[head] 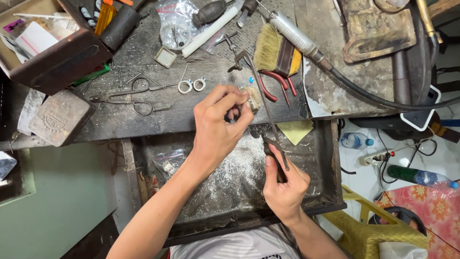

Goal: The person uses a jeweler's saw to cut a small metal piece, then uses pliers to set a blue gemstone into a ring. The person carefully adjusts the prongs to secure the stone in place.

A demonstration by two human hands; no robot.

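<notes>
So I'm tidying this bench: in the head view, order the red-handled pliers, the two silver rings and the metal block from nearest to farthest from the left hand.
From the left hand:
1. Two silver rings, just above it.
2. Red-handled pliers, to its upper right.
3. Metal block, far left.

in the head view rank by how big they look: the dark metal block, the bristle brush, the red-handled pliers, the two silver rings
1. Dark metal block, largest.
2. Straw-coloured bristle brush.
3. Red-handled pliers, partly hidden.
4. Two silver rings, smallest; the pair look alike in size.
All lie on the same bench, so nearness hardly skews this.
</notes>
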